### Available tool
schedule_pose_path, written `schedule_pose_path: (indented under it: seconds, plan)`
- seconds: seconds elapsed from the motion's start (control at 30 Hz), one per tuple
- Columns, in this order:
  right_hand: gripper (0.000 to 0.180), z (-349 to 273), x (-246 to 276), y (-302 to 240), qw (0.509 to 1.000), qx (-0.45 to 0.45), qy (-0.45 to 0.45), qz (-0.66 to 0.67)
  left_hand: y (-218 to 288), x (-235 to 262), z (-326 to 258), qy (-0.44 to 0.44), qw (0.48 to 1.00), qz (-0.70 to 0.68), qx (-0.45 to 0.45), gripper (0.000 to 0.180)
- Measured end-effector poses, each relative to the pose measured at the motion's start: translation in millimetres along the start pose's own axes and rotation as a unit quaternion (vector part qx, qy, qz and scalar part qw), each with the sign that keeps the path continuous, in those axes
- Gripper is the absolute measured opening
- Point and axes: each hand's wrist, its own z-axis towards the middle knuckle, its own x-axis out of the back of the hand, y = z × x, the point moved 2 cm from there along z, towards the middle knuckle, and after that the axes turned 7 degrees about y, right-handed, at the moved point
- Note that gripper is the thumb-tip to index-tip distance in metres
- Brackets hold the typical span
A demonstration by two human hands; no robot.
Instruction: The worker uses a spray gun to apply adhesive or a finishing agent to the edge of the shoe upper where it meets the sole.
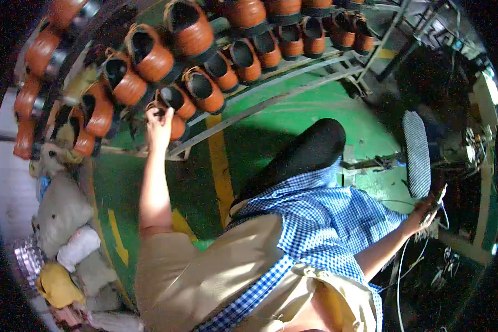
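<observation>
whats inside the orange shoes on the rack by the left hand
Only dark, black-looking openings show inside the orange shoes on the metal rack. The left hand covers part of one; deeper interiors are hidden.

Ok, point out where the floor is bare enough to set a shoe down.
Bare green floor lies between the rack and the raised knee. The rack is packed with orange shoes; sacks and rags crowd the left edge.

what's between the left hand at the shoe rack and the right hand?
In the head view, between left hand and right hand: green floor with a yellow line, the person's black-clad knee, blue checked apron.
</observation>
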Motion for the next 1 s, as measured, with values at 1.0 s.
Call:
schedule_pose_path:
  seconds: [1.0]
  plan:
    - [0.035,-55,-53,-92,0.917,-0.34,-0.119,0.17,445,0,-220,-0.16,0.501,-0.487,-0.698,0.037]
